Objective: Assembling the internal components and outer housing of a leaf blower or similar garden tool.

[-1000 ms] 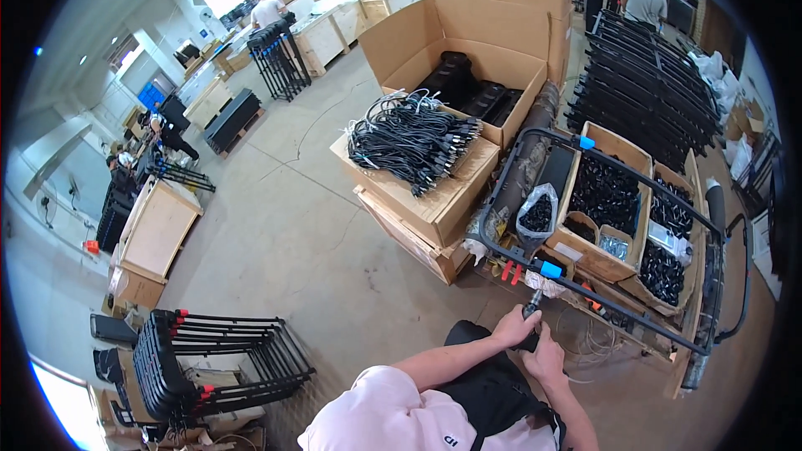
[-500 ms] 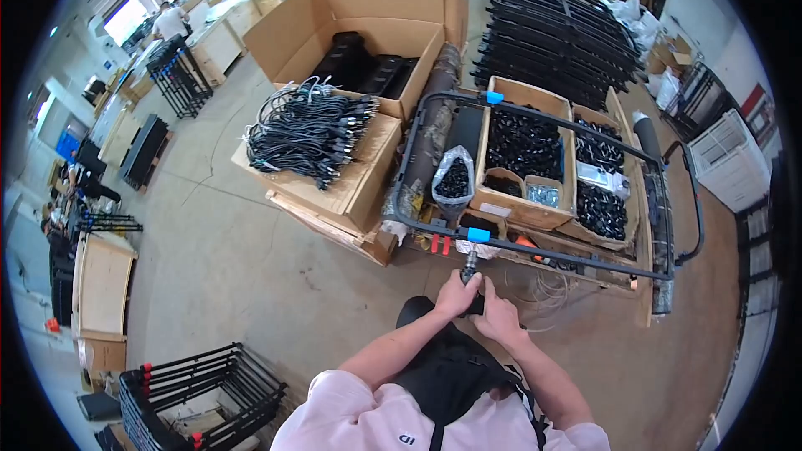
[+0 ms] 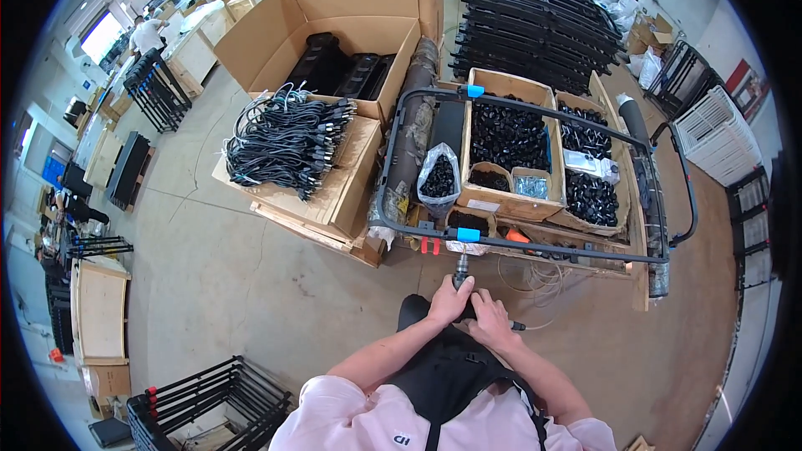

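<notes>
Both of my hands are closed around a drill (image 3: 461, 268) with a dark body and a metal chuck, held in front of my waist. My left hand (image 3: 449, 301) wraps its front part just behind the chuck. My right hand (image 3: 491, 322) grips the rear, where a hose fitting (image 3: 518, 326) sticks out. The thin bit points away from me at the near bar of a black tubular frame (image 3: 568, 250), beside a blue clip (image 3: 469, 235); whether it touches, I cannot tell. Two red clips (image 3: 429, 245) hang left of the bit.
Beneath the frame stand wooden boxes (image 3: 510, 208) of small black parts and a plastic bag (image 3: 438, 179) of black pieces. Bundled black cables (image 3: 288, 144) lie on a carton at left. A thin hose (image 3: 535, 284) coils on the floor. Black frames (image 3: 209, 405) stand at lower left.
The view has shifted, with the whole scene sliding slightly left. My hands and the drill have drawn back slightly from the bar, and the hose fitting now shows beside my right hand.
</notes>
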Demonstrator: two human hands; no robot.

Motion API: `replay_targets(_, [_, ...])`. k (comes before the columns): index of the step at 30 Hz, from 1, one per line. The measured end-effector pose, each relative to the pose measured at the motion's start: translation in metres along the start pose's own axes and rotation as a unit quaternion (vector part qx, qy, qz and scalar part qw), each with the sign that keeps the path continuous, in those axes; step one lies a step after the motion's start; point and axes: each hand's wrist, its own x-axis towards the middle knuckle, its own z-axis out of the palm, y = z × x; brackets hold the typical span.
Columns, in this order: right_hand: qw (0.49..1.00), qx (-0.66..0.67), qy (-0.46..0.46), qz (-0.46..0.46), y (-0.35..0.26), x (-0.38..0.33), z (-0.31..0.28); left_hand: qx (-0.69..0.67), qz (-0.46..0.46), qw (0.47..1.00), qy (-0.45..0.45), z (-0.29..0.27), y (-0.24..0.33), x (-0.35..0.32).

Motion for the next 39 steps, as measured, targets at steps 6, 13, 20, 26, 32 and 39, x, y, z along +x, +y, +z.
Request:
replay_targets(6, [1.0, -0.028, 0.004, -0.007, 0.009, -0.004, 0.011, 0.0, -0.018, 0.999, -0.042, -0.008, 0.0, -0.003])
replay_targets(13, [0.999, -0.021, 0.023, -0.017, 0.009, -0.01, 0.009, -0.02, 0.033, 0.998, -0.048, -0.009, 0.0, -0.012])
replay_targets(20, [0.997, 0.015, -0.077, 0.003, 0.034, -0.03, -0.019, 0.027, -0.105, 0.977, -0.185, -0.001, 0.003, -0.007])
replay_targets(26, [0.978, 0.093, 0.008, 0.188, 0.107, -0.106, -0.033, 0.331, 0.154, 0.807, -0.463, 0.066, 0.055, 0.029])
replay_targets(32, [0.879, 0.104, 0.209, 0.415, 0.235, -0.12, -0.07, 0.179, 0.4, 0.82, -0.368, 0.151, 0.21, 0.079])
replay_targets(39, [0.85, 0.108, 0.251, 0.45, 0.429, -0.076, -0.124, 0.38, 0.481, 0.775, -0.153, 0.298, 0.256, 0.246])
